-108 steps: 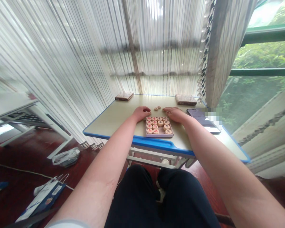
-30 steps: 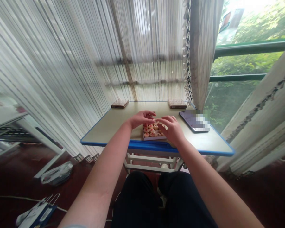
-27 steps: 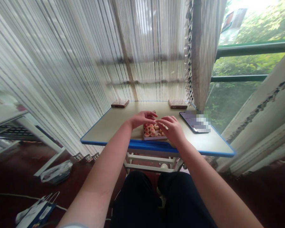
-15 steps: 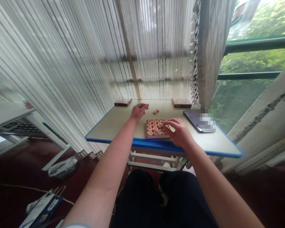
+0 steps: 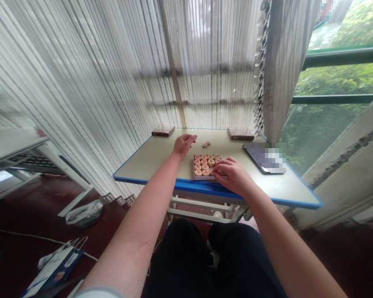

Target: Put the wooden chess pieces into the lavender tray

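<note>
A shallow box (image 5: 194,168) stands near the table's front edge, filled with rows of round wooden xiangqi pieces (image 5: 205,167) with red or dark characters. My right hand (image 5: 231,171) reaches into its right part, fingertips pinched round a xiangqi piece low in the box; the fingers hide most of that piece and the pieces under them. Above the table, left of two loose xiangqi pieces (image 5: 206,144), hovers my left hand (image 5: 184,145). Its thumb and fingers are drawn together, and whatever lies between them is too small to make out.
A flat brown box (image 5: 163,131) lies at the back left, and a similar box (image 5: 240,133) at the back right. A dark tablet (image 5: 264,159) rests on the table's right side. The blue-edged table (image 5: 143,165) stands against a striped curtain (image 5: 205,95).
My right hand has moved down and slightly left within the box, uncovering pieces in the upper right rows. My left hand stays nearly in place. The view has shifted slightly.
</note>
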`<action>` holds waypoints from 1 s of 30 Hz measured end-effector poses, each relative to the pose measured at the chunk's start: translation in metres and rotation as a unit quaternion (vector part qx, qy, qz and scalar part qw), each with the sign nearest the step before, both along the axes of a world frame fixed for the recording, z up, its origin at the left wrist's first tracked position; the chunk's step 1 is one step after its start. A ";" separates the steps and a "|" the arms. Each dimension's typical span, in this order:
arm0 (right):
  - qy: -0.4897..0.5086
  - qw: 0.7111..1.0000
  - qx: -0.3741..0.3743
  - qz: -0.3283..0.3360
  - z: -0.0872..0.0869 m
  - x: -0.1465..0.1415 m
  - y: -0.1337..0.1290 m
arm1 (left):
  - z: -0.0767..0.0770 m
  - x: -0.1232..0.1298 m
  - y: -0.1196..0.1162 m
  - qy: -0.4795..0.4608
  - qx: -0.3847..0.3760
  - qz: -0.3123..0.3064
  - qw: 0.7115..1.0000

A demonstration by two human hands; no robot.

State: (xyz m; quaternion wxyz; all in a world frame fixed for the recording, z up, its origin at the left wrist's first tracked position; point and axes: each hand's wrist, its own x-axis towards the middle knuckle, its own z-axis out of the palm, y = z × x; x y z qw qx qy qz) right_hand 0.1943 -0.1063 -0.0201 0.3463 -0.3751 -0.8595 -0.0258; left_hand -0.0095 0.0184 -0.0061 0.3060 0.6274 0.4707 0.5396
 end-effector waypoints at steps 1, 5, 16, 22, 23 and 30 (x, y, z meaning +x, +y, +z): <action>-0.001 1.000 0.002 -0.005 0.000 -0.001 0.001 | -0.001 0.000 0.001 0.001 0.005 0.003 1.000; -0.004 1.000 0.006 -0.028 -0.001 -0.003 0.004 | -0.004 -0.001 0.002 0.050 0.019 0.048 0.997; 0.020 0.999 0.020 -0.045 -0.008 -0.004 0.012 | -0.012 0.002 0.003 0.190 0.029 0.072 0.979; 0.024 0.997 0.017 -0.066 -0.011 -0.004 0.015 | -0.013 0.002 0.002 0.241 0.037 0.078 0.967; 0.024 0.997 0.016 -0.067 -0.011 -0.004 0.015 | -0.013 0.002 0.002 0.249 0.038 0.079 0.965; 0.032 0.997 0.008 -0.071 -0.010 -0.004 0.012 | -0.015 0.002 0.004 0.270 0.046 0.080 0.959</action>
